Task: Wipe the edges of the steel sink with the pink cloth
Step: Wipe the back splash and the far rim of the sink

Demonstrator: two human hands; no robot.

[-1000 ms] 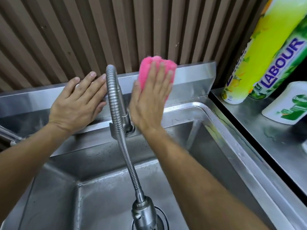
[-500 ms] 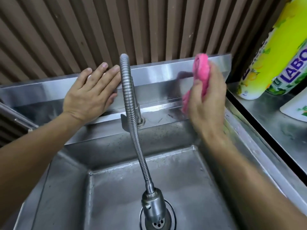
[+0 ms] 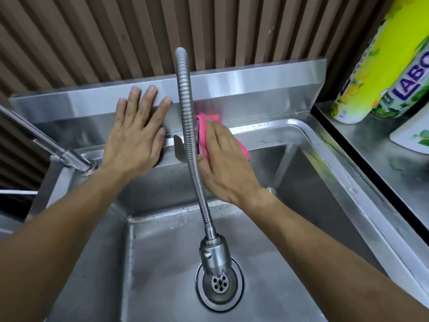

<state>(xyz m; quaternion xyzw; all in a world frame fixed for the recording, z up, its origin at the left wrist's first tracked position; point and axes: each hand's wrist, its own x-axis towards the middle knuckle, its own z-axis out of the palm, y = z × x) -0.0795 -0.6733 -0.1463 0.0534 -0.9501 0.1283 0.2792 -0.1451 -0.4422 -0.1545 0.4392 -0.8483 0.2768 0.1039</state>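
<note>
The steel sink (image 3: 278, 129) fills the view, with a raised backsplash along its far edge. My right hand (image 3: 226, 163) presses the pink cloth (image 3: 204, 131) flat onto the sink's back rim, just right of the tap base. Most of the cloth is hidden under my palm. My left hand (image 3: 137, 138) lies flat with fingers spread against the backsplash, left of the tap, holding nothing.
A flexible ribbed steel tap (image 3: 188, 135) arches from the back rim down over the drain (image 3: 219, 282), between my two hands. A second tap (image 3: 58, 149) juts in at the left. Yellow-green detergent bottles (image 3: 376, 66) and a white bottle (image 3: 413, 135) stand on the right counter.
My right hand has brought the cloth down from the right end of the backsplash to the back rim beside the tap. My left hand stays on the backsplash.
</note>
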